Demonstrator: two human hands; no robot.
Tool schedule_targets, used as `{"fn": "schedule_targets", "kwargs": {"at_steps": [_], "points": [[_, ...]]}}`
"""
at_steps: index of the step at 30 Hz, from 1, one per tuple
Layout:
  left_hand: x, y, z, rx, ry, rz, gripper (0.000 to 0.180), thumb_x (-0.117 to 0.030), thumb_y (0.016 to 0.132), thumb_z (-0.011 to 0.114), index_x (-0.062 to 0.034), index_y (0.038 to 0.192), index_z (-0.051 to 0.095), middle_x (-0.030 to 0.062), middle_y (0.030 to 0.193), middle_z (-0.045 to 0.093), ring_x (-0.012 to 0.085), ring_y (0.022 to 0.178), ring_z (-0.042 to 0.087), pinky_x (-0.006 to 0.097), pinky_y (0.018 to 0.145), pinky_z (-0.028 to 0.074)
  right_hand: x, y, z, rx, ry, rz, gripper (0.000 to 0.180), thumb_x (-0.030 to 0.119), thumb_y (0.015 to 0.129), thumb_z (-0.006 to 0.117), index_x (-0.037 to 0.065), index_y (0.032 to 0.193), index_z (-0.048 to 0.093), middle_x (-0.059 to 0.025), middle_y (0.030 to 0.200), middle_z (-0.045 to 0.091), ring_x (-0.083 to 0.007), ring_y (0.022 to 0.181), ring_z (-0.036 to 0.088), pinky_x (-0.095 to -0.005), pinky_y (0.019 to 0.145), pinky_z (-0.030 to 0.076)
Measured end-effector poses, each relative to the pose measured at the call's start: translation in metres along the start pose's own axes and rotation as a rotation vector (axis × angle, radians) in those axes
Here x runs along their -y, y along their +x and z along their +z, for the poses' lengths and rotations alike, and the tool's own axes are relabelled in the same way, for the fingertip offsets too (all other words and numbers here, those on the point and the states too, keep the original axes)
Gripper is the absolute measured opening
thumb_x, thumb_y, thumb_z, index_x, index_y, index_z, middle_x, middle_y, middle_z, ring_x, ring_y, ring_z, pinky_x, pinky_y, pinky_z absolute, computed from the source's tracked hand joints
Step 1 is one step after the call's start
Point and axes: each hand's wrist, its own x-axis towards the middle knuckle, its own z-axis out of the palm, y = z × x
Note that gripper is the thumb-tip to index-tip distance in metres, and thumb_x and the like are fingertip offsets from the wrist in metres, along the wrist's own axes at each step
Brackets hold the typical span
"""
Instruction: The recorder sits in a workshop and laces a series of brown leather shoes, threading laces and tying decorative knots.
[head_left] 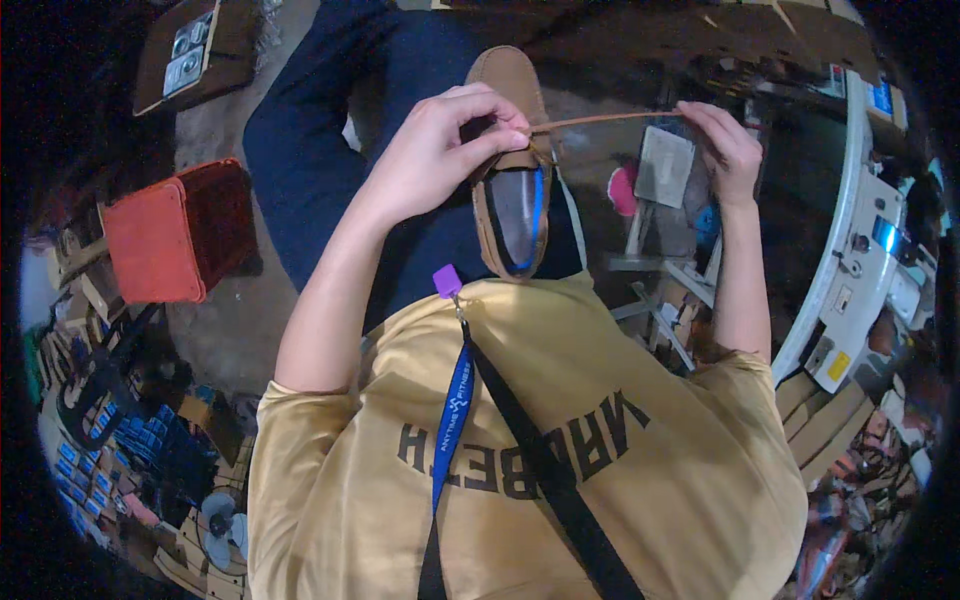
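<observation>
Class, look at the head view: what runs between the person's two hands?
A thin brown lace, pulled taut from the left hand on the brown shoe to the right hand.

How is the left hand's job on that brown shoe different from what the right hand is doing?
The left hand pinches at the tan shoe itself, fingers curled on its upper; the right hand is off the shoe, out to the side. The left hand sits where the lace starts; the right hand grips its far end, stretched taut. Both are bare and pinch the same lace.
</observation>
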Motion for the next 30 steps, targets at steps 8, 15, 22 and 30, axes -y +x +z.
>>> {"fn": "schedule_targets", "kwargs": {"at_steps": [8, 15, 22, 30], "points": [[0.001, -0.004, 0.008, -0.153, 0.072, 0.142, 0.015, -0.013, 0.087, 0.081, -0.003, 0.097, 0.077, 0.0076, 0.097, 0.072, 0.0207, 0.097, 0.067, 0.033, 0.09, 0.051, -0.016, -0.008, -0.015, -0.247, -0.058, 0.136, 0.031, -0.003, 0.082, 0.079, 0.012, 0.11, 0.08, -0.0086, 0.107, 0.074, -0.021, 0.093, 0.073, -0.0321, 0.086, 0.059], [0.007, -0.023, 0.032, -0.386, 0.402, 0.43, 0.029, -0.005, 0.073, 0.083, -0.0111, 0.102, 0.081, 0.0037, 0.091, 0.071, 0.024, 0.089, 0.066, 0.036, 0.079, 0.054, 0.032, 0.039, -0.001, -0.42, 0.451, 0.261, 0.016, 0.001, 0.089, 0.078, 0.002, 0.105, 0.079, -0.0109, 0.12, 0.07, -0.0192, 0.102, 0.069, -0.0285, 0.091, 0.054], [0.014, -0.023, 0.035, -0.43, 0.43, 0.531, 0.035, -0.004, 0.07, 0.083, -0.0099, 0.104, 0.08, 0.0046, 0.092, 0.071, 0.0239, 0.083, 0.067, 0.035, 0.071, 0.055, 0.103, 0.082, 0.043, -0.155, 1.525, 0.55, 0.018, 0.004, 0.095, 0.073, -0.004, 0.112, 0.072, -0.0143, 0.105, 0.074, -0.0246, 0.093, 0.076, -0.0318, 0.083, 0.062], [0.014, -0.022, 0.034, -0.42, 0.438, 0.553, 0.033, -0.003, 0.07, 0.081, -0.0108, 0.102, 0.08, 0.0044, 0.092, 0.072, 0.0239, 0.084, 0.069, 0.035, 0.073, 0.056, 0.117, 0.093, 0.087, -0.041, 1.337, 0.597, 0.024, 0.007, 0.09, 0.08, -0.002, 0.111, 0.073, -0.01, 0.099, 0.076, -0.0154, 0.09, 0.073, -0.0273, 0.081, 0.058]]}}
